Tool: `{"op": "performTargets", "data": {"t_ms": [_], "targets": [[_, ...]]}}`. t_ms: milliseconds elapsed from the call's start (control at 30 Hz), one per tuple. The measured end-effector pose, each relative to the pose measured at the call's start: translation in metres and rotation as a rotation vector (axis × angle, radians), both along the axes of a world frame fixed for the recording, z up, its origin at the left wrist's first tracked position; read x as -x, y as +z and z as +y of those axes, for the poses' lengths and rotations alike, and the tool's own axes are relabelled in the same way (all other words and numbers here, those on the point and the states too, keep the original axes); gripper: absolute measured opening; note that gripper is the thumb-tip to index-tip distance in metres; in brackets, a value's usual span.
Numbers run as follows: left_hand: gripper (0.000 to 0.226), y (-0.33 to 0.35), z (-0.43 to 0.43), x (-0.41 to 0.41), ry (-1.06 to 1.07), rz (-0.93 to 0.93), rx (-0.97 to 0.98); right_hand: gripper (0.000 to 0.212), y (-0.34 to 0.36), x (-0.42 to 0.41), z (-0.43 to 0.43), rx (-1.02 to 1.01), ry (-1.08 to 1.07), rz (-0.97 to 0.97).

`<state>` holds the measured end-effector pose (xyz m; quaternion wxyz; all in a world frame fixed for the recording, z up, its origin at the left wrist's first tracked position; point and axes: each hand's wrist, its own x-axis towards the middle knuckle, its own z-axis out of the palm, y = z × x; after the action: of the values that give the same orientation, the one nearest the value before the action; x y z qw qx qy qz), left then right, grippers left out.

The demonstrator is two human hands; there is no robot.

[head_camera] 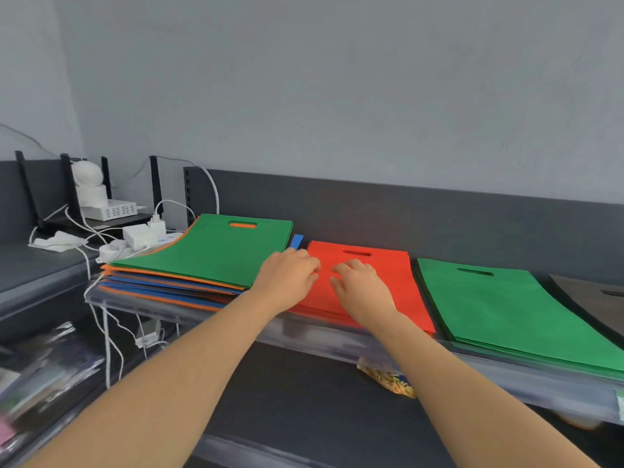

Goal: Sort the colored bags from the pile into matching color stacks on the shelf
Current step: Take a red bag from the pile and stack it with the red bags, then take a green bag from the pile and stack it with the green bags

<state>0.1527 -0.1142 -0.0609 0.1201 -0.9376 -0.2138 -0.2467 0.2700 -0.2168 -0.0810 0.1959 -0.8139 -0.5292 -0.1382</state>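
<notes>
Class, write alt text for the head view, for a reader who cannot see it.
The left hand and right hand rest on a red bag stack on a shelf. A mixed pile topped by a green bag lies left, a green stack right.

On the shelf (304,329) before you, the pile (209,251) lies at the left. The middle stack (398,275) is just right of it, the third stack (499,309) beside that, and the fourth stack (594,298) at the far right. Your left grip (287,275) and right grip (361,285) rest side by side on the middle stack. Chargers (138,236) sit behind the pile's left corner, and a packet (388,381) lies under the shelf.
</notes>
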Motion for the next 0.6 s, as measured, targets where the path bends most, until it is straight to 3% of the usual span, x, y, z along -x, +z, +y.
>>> {"op": "performTargets", "data": {"t_ms": [100, 367, 600], "targets": [[0.027, 0.010, 0.016, 0.034, 0.032, -0.040, -0.006, 0.036, 0.006, 0.024, 0.025, -0.055, 0.103, -0.001], [0.027, 0.010, 0.099, 0.145, 0.151, -0.042, 0.320, 0.037, 0.029, 0.106, 0.097, 0.020, 0.342, 0.002], [0.031, 0.004, 0.155, 0.179, 0.070, 0.114, 0.417, 0.040, 0.034, 0.149, 0.141, 0.246, 0.249, 0.036]]}}
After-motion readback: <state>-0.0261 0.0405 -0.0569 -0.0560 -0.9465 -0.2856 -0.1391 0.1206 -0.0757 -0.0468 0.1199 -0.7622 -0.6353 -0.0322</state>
